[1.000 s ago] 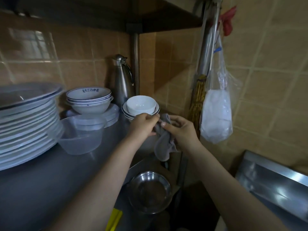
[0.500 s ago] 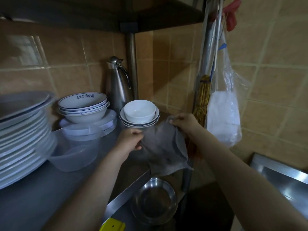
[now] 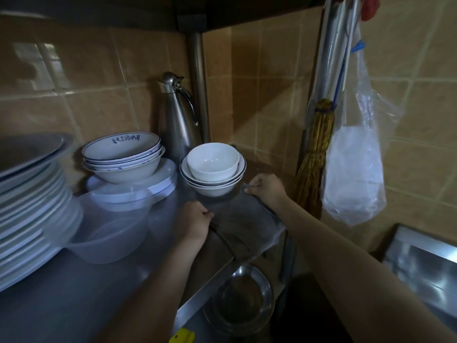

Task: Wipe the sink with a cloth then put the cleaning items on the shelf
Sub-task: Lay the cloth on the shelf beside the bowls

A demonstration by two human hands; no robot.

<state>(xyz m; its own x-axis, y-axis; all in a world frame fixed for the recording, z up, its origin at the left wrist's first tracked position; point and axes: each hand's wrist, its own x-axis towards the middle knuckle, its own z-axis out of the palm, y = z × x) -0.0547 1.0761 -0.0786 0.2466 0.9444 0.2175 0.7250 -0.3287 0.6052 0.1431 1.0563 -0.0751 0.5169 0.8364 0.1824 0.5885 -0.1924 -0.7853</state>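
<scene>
One grey cloth lies spread at the right end of the steel shelf. Two hands pinch its edge: the left hand at 9 o'clock, the right hand at 1 o'clock. Of two bowl stacks, the nearer bowl stack stands just beyond the cloth at 12 o'clock. The cloth's front overhangs the shelf edge. The plate stack is cut off at left.

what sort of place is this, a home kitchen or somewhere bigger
Likely a kitchen, perhaps a canteen's or restaurant's: a steel shelf holds a tall stack of plates and stacked bowls, behind is a tiled wall, and what looks like a steel sink shows at lower right.
</scene>
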